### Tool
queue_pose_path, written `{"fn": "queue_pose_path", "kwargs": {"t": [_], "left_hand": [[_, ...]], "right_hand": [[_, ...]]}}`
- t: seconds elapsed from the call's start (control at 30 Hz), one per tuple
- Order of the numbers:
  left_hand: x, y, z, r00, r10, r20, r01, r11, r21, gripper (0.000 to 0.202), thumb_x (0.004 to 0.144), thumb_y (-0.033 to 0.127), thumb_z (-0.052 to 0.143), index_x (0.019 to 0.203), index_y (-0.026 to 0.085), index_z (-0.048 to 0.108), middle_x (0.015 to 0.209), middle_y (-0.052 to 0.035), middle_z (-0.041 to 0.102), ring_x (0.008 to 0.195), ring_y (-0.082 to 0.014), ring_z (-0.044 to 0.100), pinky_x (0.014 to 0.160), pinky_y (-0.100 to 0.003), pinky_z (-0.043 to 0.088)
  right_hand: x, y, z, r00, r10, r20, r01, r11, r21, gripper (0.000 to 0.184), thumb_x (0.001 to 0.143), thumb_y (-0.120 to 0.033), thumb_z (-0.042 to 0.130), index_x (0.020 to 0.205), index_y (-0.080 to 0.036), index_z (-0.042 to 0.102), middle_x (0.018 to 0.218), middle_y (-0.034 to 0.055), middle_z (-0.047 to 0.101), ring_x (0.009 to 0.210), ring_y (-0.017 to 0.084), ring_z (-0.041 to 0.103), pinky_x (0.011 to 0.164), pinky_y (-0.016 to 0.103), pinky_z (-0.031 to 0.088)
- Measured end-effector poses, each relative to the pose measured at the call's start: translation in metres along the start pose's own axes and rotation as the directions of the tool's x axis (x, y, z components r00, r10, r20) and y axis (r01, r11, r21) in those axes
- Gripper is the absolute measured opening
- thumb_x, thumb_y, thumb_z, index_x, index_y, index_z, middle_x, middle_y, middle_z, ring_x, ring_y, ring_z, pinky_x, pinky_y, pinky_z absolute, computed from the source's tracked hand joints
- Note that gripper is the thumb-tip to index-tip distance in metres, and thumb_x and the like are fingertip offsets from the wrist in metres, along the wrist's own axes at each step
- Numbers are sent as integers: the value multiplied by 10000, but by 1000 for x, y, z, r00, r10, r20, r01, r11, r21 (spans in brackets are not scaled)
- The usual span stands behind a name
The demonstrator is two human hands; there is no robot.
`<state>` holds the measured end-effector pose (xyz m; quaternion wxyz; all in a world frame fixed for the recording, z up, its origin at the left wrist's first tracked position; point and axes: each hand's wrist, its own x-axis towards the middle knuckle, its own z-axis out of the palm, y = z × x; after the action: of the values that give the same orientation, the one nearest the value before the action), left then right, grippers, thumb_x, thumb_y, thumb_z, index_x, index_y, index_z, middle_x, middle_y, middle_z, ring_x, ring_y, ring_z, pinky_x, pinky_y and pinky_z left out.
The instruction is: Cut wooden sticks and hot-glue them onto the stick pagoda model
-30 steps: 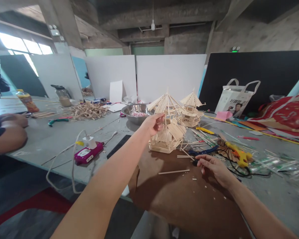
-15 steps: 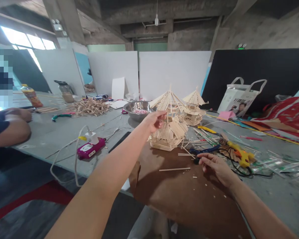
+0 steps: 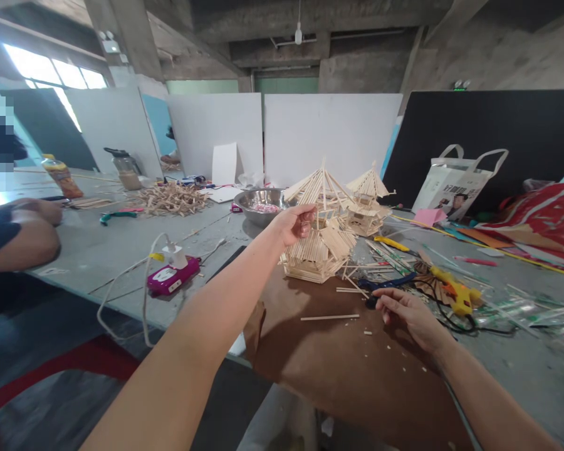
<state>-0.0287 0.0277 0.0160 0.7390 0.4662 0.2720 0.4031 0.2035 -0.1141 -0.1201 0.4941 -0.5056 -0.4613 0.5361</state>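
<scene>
My left hand (image 3: pixel 297 225) reaches out to a pavilion model made of thin wooden sticks (image 3: pixel 317 260). Its fingers are closed at an upright stick between the lower roof and the pointed upper roof; the exact pinch point is hidden. Low over the brown board (image 3: pixel 319 357), my right hand (image 3: pixel 407 314) has its thumb and fingers curled together beside a small black round piece (image 3: pixel 371 302). Whether they grip that piece is unclear. A blue-handled tool (image 3: pixel 392 282) lies just beyond it. One loose stick (image 3: pixel 329 317) rests on the board between my hands.
Behind stands a second stick pavilion (image 3: pixel 364 203), beside a steel bowl (image 3: pixel 262 216). A yellow glue gun (image 3: pixel 460 294) and plastic-wrapped sticks (image 3: pixel 526 310) lie right. Left are a purple power strip (image 3: pixel 173 275) with cables, a stick pile (image 3: pixel 172 200) and another person's arm (image 3: pixel 23 235).
The view has shifted very slightly. Both of my hands and the stick pavilion keep nearly the same positions.
</scene>
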Motion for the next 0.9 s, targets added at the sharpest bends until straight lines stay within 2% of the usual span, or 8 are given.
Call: {"fn": "queue_pose_path", "kwargs": {"t": [0.4,0.9], "left_hand": [[3,0,-3,997,2,73,-2,1000,4,73,634,203,516,634,132,530,437,43,468,279,-35,329,301,-182,191],[3,0,-3,998,19,64,-20,1000,16,74,631,211,538,620,140,519,440,45,464,281,-30,333,300,-180,175]], "right_hand": [[0,1,0,1000,3,5,-3,1000,-27,266,637,-363,604,832,-188,560,655,-17,548,463,53,447,444,194,324],[-1,-2,2,1000,-12,-11,12,999,-47,313,604,-406,614,818,-182,566,641,-4,551,456,69,449,446,213,343]]}}
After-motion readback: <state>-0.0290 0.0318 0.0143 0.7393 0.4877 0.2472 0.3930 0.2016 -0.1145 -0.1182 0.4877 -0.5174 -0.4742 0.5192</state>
